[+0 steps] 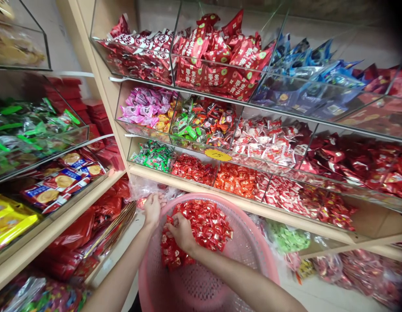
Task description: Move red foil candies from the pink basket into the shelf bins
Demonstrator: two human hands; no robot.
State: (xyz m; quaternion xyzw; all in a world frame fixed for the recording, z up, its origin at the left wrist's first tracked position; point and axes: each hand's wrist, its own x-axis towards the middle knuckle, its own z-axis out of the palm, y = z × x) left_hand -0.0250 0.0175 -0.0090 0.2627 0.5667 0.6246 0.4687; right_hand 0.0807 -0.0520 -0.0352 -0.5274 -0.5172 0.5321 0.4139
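Curls the right hand (183,234) with bunched fingers over red-wrapped candies (209,221) inside a pink basket (269,260) (can't tell whether pinching any); likely light, firm and slippery in glossy wrappers, so best scooped in clusters from beneath. Has the left hand (151,211) by the basket's rim, near clear plastic (140,187), too hidden to judge its grip

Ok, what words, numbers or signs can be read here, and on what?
"15": yellow oval tag
"生子": red plastic packets, upper middle
"囍": red-and-white plastic packets, upper left
Too small or blurred: other print, including on blue-and-red biscuit packets, yellow plastic packet, small shiny red candies in pink plastic basket
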